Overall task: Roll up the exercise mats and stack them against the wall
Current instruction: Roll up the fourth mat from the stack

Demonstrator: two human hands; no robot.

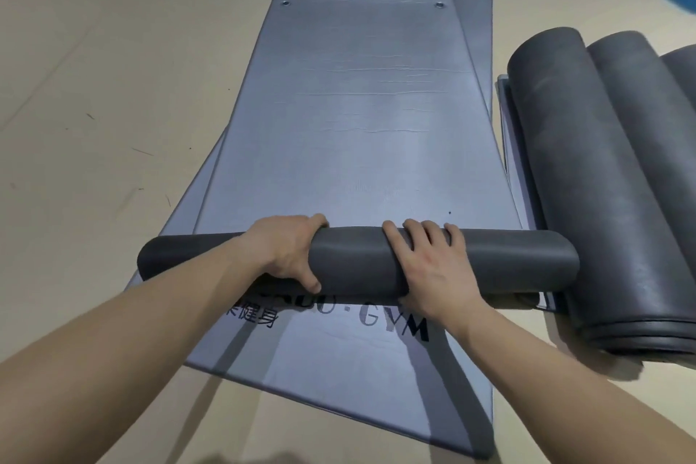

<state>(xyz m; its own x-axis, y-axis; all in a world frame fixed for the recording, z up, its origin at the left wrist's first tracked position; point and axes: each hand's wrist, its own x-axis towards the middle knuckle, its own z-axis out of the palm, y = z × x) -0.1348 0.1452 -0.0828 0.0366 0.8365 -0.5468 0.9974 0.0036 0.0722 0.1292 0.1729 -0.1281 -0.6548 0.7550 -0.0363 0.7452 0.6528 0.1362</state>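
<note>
Left hand (pixel 287 253), right hand (pixel 427 269) gripping middle of mat roll (pixel 357 264)

The bare left forearm (pixel 124 335) and right forearm (pixel 557 377) reach forward from the lower corners of the view and draw closer together toward the hands. The left hand (pixel 290 250) wraps the rolled mat (pixel 357 262) from above, its fingers curled over the far side and its thumb pressed against the near side. The right hand (pixel 427 269) sits near it without touching, back upward, its fingers (pixel 414 234) spread and bent over the top, thumb tucked low on the near side.
</note>
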